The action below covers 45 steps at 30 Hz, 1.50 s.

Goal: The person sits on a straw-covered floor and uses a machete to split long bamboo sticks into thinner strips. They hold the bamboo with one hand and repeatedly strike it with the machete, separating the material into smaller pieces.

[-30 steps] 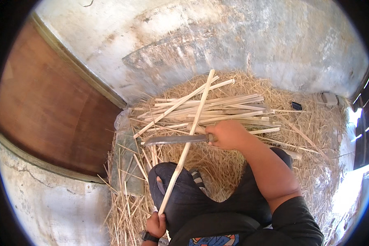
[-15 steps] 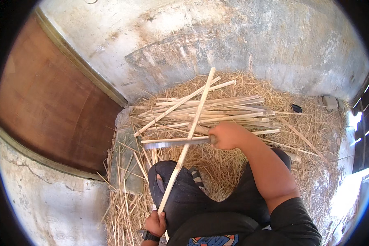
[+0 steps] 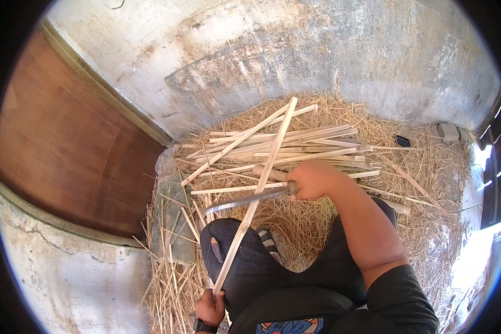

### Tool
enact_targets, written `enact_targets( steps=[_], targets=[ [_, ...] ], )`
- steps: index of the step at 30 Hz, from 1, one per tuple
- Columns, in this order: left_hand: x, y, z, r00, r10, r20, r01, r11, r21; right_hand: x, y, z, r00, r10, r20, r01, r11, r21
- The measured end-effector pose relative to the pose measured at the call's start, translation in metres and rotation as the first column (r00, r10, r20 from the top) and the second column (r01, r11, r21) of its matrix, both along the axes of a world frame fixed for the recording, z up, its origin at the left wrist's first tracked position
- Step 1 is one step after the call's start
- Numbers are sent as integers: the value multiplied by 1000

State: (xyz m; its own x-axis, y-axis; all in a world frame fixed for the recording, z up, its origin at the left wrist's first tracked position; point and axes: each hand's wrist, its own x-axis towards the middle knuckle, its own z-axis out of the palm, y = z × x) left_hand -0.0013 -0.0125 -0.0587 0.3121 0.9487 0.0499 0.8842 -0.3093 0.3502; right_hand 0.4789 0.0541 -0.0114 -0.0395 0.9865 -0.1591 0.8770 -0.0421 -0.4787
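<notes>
My left hand [image 3: 209, 307], with a dark watch at its wrist, is closed round the near end of a long pale split bamboo strip [image 3: 235, 247]. The strip slants away over my left thigh, its far end above a pile of similar strips [image 3: 300, 139]. In my right hand [image 3: 312, 180] is the handle of a machete [image 3: 228, 205], mostly hidden by the fingers. Its long blade points left and crosses the strip about midway. Whether the edge bites into the strip I cannot tell.
Straw [image 3: 303, 234] covers the ground. A thick pale pole [image 3: 268, 173] lies partly under my right hand. A brown panel [image 3: 78, 133] stands at the left, a stained wall [image 3: 295, 50] behind the pile. At the far right lie a small black object [image 3: 402, 141] and a grey block [image 3: 447, 132].
The machete's tip has swung nearer to me, so the blade now slants more. The strip's far end has shifted slightly right and nearer. Both hands keep their holds.
</notes>
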Motion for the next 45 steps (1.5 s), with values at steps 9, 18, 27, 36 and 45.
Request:
enact_targets(
  steps=[9, 18, 27, 36, 45],
  targets=[
    [13, -8, 4, 999, 32, 11, -33, 997, 71, 7, 1, -3, 998, 1, -67, 5, 996, 88],
    [2, -5, -15, 994, 15, -110, -1, 993, 122, 30, 11, -20, 954, -209, -215, 251, 950, 188],
    [-4, 7, -21, 998, -65, -18, 66, 997, 44, 39, 9, -28, 978, -188, -87, 204, 952, 229],
    [-9, 23, -26, 993, -115, 40, 116, 993, -29, -8, 9, -4, 998, -11, -69, 24, 979, 200],
    [-10, 28, -20, 992, -104, -66, 104, 995, -11, 50, 12, -13, 839, -469, -277, 523, 835, 171]
  ],
)
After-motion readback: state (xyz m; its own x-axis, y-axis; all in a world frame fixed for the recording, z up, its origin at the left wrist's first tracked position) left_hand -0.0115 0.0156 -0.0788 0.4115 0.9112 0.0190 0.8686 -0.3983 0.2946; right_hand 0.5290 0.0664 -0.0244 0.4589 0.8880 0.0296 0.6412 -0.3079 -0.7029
